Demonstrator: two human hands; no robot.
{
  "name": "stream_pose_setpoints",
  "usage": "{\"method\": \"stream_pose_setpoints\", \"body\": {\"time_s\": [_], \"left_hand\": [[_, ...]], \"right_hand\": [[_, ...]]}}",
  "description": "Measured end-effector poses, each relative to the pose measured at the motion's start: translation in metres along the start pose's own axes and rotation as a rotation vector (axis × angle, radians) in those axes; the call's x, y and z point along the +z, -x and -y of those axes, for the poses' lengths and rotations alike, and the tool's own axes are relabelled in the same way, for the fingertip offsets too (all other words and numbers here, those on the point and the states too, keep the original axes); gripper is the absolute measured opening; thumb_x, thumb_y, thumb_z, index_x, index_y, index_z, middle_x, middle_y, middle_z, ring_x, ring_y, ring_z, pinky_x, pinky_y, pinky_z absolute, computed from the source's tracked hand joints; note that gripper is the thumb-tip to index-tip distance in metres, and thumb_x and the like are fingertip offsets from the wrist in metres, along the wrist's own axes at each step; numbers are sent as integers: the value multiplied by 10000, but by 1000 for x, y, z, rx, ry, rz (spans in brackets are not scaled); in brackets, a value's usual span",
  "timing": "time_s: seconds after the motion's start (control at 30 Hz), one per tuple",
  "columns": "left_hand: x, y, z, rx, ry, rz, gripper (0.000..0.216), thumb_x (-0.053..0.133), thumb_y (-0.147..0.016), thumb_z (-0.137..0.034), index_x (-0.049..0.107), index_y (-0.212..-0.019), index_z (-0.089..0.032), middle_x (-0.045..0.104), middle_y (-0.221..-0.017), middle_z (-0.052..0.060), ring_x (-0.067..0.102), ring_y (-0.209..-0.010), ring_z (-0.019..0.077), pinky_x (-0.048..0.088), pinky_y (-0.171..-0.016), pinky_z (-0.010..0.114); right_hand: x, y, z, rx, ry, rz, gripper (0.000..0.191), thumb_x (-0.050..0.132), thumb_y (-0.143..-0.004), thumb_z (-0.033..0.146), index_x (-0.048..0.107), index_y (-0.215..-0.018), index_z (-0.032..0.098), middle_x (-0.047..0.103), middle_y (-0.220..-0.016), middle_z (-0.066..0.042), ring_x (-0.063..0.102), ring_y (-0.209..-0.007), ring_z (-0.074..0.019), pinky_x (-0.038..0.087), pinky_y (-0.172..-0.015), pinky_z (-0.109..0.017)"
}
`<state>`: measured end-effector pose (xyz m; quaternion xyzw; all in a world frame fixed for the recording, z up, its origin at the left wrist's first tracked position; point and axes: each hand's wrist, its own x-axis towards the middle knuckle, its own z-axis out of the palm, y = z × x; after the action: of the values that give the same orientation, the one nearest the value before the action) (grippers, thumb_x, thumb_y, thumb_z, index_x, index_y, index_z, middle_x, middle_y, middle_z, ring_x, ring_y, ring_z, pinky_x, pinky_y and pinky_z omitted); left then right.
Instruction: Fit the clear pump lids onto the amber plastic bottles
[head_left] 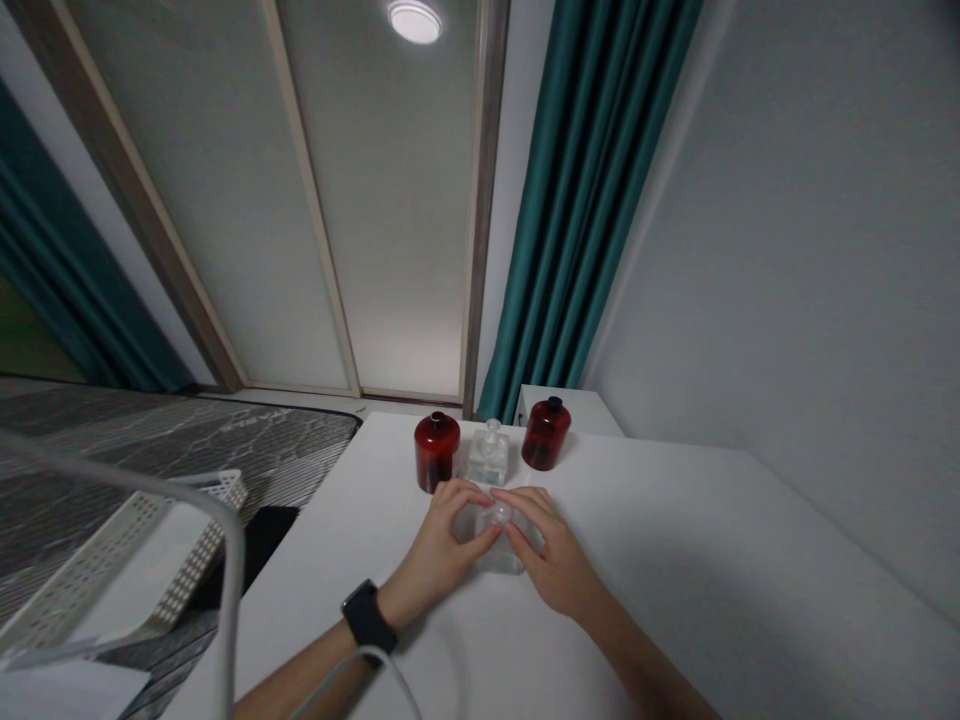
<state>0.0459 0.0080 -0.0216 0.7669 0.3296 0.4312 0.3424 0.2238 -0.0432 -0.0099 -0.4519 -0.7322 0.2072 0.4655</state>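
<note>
On the white table point(675, 560) both my hands close around a small clear glass bottle point(498, 548). My left hand point(442, 545), with a black watch on its wrist, grips the bottle's left side, fingers curled over its top. My right hand point(551, 555) holds the right side, and its fingertips pinch the bottle's round clear stopper point(501, 514). Just behind stand two dark red bottles, one at the left point(436, 452) and one at the right point(546, 433), with a second clear glass bottle point(489, 455) between them.
A white perforated tray point(112, 570) and a curved white bar point(225, 560) sit at the lower left beside a patterned grey mattress point(187, 440). Teal curtains point(585, 200) hang behind the table. A white cable point(397, 685) runs under my left wrist.
</note>
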Motion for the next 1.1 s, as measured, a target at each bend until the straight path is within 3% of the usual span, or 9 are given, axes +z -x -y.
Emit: {"method": "stream_pose_setpoints", "body": {"time_s": [0.23, 0.57, 1.1], "left_hand": [[0, -2, 0, 7, 0, 2, 116, 686, -823, -192, 667, -933, -221, 626, -1007, 42, 546, -1020, 238, 411, -943, 399], [1, -1, 0, 6, 23, -29, 56, 665, -824, -161, 667, -854, -207, 623, -989, 45, 564, -1010, 230, 435, -940, 392], [0, -2, -4, 10, 27, -15, 60, 616, -831, -148, 630, -819, -204, 617, -952, 44, 570, -988, 222, 442, -922, 368]], "right_hand": [[5, 6, -1, 131, -15, -79, 599, 547, -842, 116, 446, -1416, 253, 596, -1164, -77, 566, -1113, -233, 442, -1039, -445], [12, 5, -7, 183, -137, -146, 461, 517, -912, 227, 467, -1371, 235, 629, -1161, -73, 572, -1136, -230, 391, -1070, -429], [18, 7, -11, 203, -176, -212, 547, 565, -880, 239, 418, -1407, 242, 599, -1070, -55, 575, -1026, -210, 430, -1004, -397]]}}
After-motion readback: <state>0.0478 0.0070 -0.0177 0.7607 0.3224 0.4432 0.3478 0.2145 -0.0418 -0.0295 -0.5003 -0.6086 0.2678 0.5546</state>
